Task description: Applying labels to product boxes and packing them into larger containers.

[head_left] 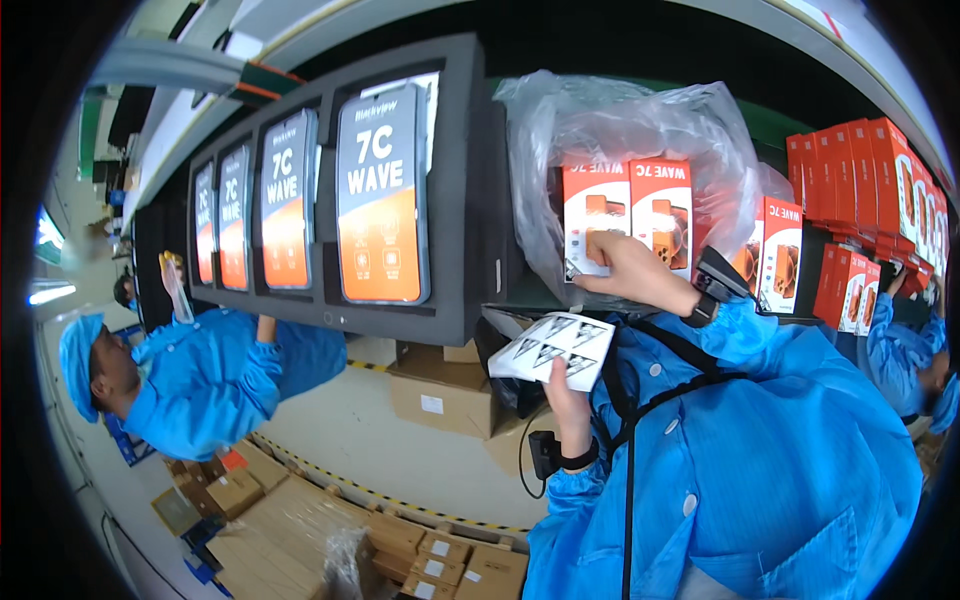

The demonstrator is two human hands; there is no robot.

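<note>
My left hand [568, 400] grips a white sheet [553, 347] printed with several black triangle labels, the thumb lying on its face. My right hand [640, 275] is over a red-and-white phone box [598, 190], its fingers curled at the near left corner. A small dark triangle shows at that corner beside the thumb. Whatever the fingertips hold, if anything, is hidden. A second matching phone box [662, 185] stands directly to the right. Both boxes sit within an open clear plastic bag [630, 115].
Left of the bag, a black foam tray [462, 200] holds several phones [382, 195] in slots. More red boxes [850, 175] are stacked at the right. Co-workers in blue stand at the left [190, 380] and far right [900, 345]. Cardboard cartons [440, 390] lie below the bench.
</note>
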